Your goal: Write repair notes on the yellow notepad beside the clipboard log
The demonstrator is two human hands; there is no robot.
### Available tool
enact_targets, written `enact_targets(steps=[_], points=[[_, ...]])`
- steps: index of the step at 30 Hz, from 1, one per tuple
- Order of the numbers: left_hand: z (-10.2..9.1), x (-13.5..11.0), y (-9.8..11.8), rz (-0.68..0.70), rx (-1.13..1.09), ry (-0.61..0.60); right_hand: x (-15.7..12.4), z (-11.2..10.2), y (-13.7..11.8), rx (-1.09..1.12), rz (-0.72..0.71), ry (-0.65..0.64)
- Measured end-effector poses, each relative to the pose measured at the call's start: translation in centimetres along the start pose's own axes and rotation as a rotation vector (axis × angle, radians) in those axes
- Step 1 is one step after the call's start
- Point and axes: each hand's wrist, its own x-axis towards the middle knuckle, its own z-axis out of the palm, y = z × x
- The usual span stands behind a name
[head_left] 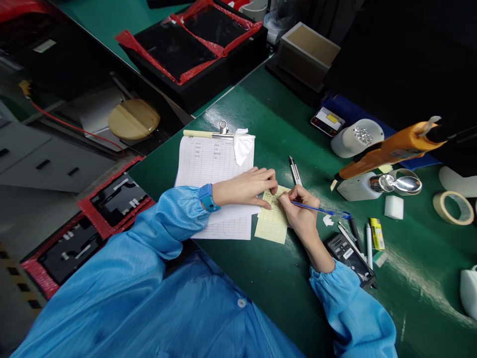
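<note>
Your blue smock (208, 303) hid part of the near edge of the worktop (268, 278); beside it, your right hand (303, 214) pinched a blue pen (328, 211), tip obscured, over a yellow note (271, 223) your loosely spread, empty left hand (244, 188) partly covered.

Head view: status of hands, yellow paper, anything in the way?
Right hand gripping slim blue plastic pen over small yellow ruled paper sheet, partly written. Left hand overlapping sheet's upper left edge. No obstruction seen at pen.

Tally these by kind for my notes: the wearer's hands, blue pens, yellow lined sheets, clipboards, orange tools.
Hands: 2 (left hand, right hand)
Blue pen: 1
Yellow lined sheet: 1
Clipboard: 1
Orange tool: 1
Total: 6
</note>
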Motion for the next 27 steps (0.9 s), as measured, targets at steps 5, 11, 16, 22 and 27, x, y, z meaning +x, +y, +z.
enact_targets(steps=[5,11,16,22,27], points=[[-0.07,-0.03,-0.01,-0.001,0.002,-0.002,0.04,-0.13,-0.01,-0.008,0.014,-0.017],[-0.05,0.03,0.01,0.000,0.000,-0.005,0.08,-0.24,-0.15,-0.014,0.035,-0.025],[0.03,0.02,-0.08,-0.002,-0.011,-0.002,0.18,-0.27,-0.37,-0.018,0.032,-0.028],[-0.01,-0.02,-0.05,-0.004,-0.006,-0.003,0.23,-0.26,-0.42,-0.024,0.033,-0.019],[-0.11,0.10,0.07,-0.012,-0.002,-0.015,0.20,-0.23,-0.36,-0.028,0.017,-0.007]])
